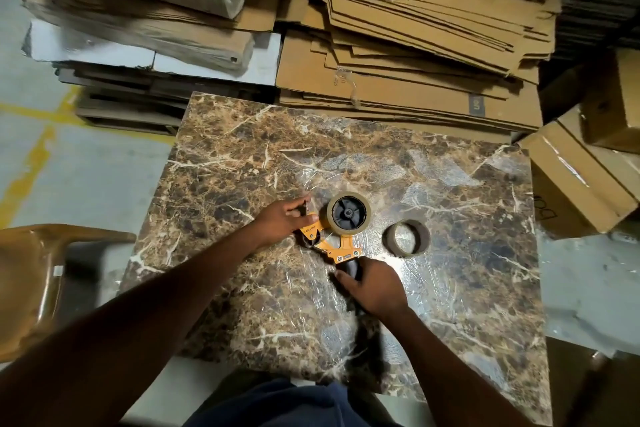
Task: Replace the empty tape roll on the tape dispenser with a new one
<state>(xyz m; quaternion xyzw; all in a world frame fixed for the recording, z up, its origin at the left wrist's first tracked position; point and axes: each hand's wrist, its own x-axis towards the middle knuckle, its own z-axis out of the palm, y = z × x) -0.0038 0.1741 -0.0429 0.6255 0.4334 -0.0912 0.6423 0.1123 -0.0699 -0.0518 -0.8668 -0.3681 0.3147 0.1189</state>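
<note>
An orange tape dispenser (332, 246) lies flat on the marble-patterned table (242, 156). A tape roll (349, 213) sits on its black hub. My right hand (375, 288) is closed around the black handle. My left hand (285, 220) grips the dispenser's front end by the roller and blade, thumb on the orange frame. To the right of the dispenser, an empty cardboard tape core (406, 237) stands on the table, untouched.
Stacks of flattened cardboard (415, 45) rise behind the table. Closed boxes (575, 180) crowd the right edge. A brown plastic chair (31, 281) stands at the left. Clear film wrinkles over the tabletop around the dispenser.
</note>
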